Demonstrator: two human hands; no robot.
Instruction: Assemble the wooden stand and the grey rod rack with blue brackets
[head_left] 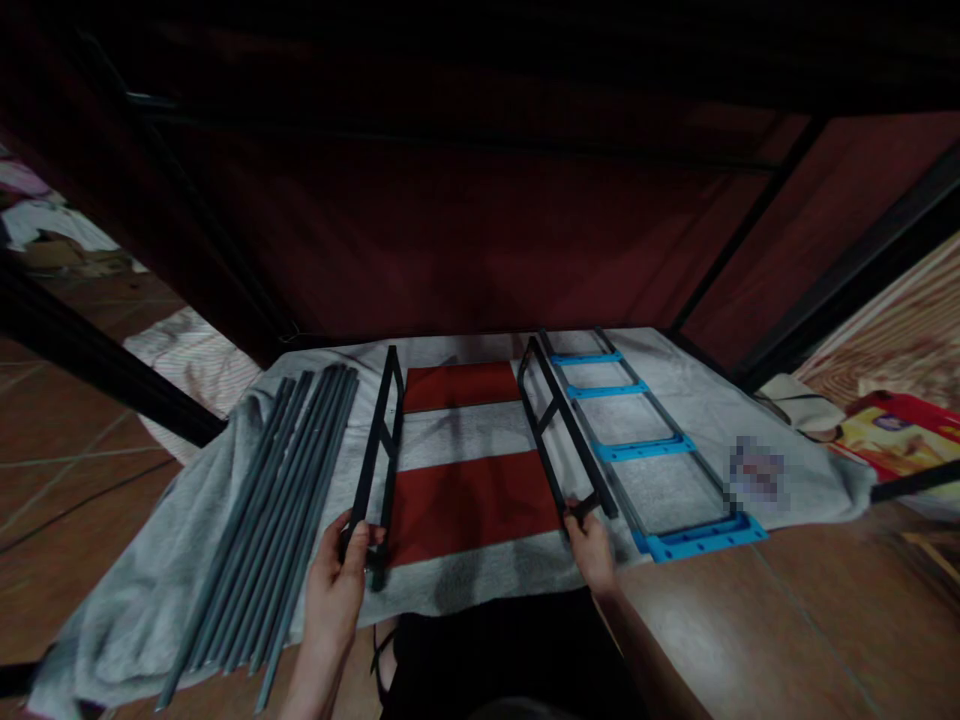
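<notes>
My left hand (339,568) is closed around the near end of a black metal side frame (371,450). My right hand (591,548) grips the near end of a matching black side frame (559,410), with fingers curled round its lower bar. Both frames stand on edge, each with a short crosspiece. Between them lie two red-orange panels, a farther panel (461,387) and a nearer panel (472,503). Whether the panels are joined to the frames I cannot tell.
A grey cloth (142,550) lies under everything. Several grey tubes (262,520) lie at left. A ladder-like frame of grey tubes with blue plastic crosspieces (646,448) lies at right. Behind rises a dark red panel (480,240). A red-and-yellow package (900,435) is far right.
</notes>
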